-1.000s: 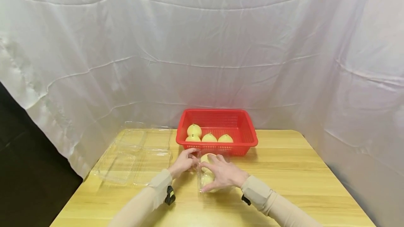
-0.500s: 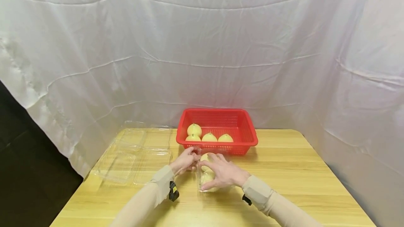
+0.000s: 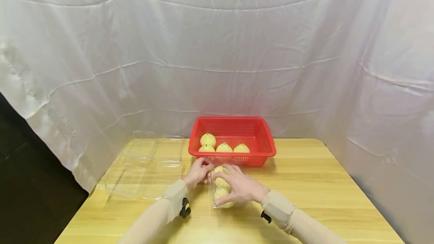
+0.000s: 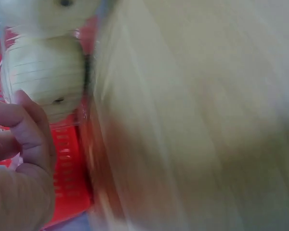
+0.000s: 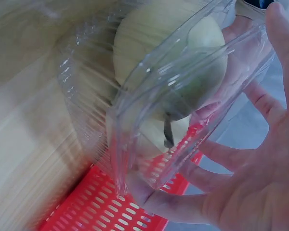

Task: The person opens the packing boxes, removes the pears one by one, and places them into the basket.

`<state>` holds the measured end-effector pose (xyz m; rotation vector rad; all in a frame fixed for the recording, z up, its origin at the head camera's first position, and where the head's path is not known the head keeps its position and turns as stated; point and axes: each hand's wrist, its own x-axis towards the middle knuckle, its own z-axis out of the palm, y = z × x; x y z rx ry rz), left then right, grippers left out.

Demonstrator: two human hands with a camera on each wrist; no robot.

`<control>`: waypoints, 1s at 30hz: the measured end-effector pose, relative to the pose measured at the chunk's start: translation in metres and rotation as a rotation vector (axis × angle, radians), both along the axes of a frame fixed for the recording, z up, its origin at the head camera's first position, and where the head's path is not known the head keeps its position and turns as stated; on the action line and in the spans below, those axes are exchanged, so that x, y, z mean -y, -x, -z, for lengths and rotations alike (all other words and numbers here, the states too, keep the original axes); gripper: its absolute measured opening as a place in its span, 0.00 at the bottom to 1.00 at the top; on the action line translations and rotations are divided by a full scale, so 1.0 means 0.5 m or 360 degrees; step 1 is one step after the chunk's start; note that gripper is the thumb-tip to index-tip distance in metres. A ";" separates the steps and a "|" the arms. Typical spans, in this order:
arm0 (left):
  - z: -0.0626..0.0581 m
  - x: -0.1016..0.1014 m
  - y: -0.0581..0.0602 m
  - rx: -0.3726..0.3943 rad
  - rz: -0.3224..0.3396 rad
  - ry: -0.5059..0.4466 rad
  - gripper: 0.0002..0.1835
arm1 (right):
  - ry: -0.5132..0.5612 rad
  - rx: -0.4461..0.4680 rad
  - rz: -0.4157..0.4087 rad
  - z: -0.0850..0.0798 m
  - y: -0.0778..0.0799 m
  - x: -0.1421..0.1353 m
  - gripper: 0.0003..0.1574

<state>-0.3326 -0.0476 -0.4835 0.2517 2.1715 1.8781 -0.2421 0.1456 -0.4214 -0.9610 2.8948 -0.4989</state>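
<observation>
A clear plastic clamshell box (image 5: 86,110) holds two pale yellow pears (image 3: 222,190), lined up front to back in the head view. My right hand (image 3: 242,186) arches over the box with fingers and thumb spread. In the right wrist view its fingertips rest along the raised edge of the lid, and a dark stem shows on one pear (image 5: 156,43). My left hand (image 3: 197,172) is at the far left corner, thumb and curled forefinger pinching the box's edge. The left wrist view shows that hand (image 4: 21,159) close beside a pear (image 4: 45,72).
A red plastic basket (image 3: 270,151) stands just behind the box, with several pears (image 3: 208,139) along its left and front side. Several clear, open containers (image 3: 123,180) lie at the left of the wooden table (image 3: 305,191). A pale curtain (image 3: 237,48) hangs behind.
My left hand has shifted slightly along the box's far left corner. The right hand stays spread over the box, and the pears and basket stay where they were.
</observation>
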 end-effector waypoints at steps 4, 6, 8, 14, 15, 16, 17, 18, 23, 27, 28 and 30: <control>0.001 0.009 -0.008 -0.0108 0.0022 0.0077 0.13 | 0.0031 -0.0026 -0.0022 0.001 -0.007 -0.002 0.47; 0.001 0.017 -0.013 -0.0125 0.0074 0.0094 0.17 | 0.0041 -0.0034 -0.0033 0.002 -0.010 -0.004 0.46; 0.000 0.026 -0.017 -0.0112 0.0134 0.0079 0.22 | 0.0063 -0.0033 -0.0048 0.003 -0.012 -0.006 0.46; -0.007 0.039 -0.021 -0.0093 0.0214 0.0071 0.26 | 0.0195 0.0009 -0.0092 -0.002 -0.011 -0.021 0.43; -0.008 0.039 -0.021 -0.0092 0.0218 0.0073 0.27 | 0.0222 0.0027 -0.0097 -0.004 -0.010 -0.025 0.42; -0.009 0.039 -0.020 -0.0088 0.0218 0.0069 0.27 | 0.0248 0.0047 -0.0102 -0.006 -0.009 -0.031 0.42; -0.009 0.039 -0.019 -0.0081 0.0220 0.0063 0.27 | 0.0280 0.0063 -0.0112 -0.008 -0.009 -0.037 0.41; -0.009 0.038 -0.018 -0.0076 0.0222 0.0060 0.28 | 0.0310 0.0081 -0.0116 -0.009 -0.008 -0.043 0.39; -0.008 0.038 -0.017 -0.0098 0.0240 0.0073 0.27 | 0.0519 0.0102 -0.0090 -0.024 -0.011 -0.071 0.24; -0.013 0.037 -0.017 -0.0129 0.0251 0.0097 0.26 | 0.0625 0.0077 -0.0015 -0.048 -0.016 -0.073 0.17; -0.015 0.037 -0.017 -0.0124 0.0249 0.0103 0.26 | 0.0627 0.0065 -0.0001 -0.054 -0.018 -0.072 0.16; -0.015 0.037 -0.017 -0.0109 0.0250 0.0107 0.26 | 0.0617 0.0043 0.0011 -0.063 -0.022 -0.073 0.16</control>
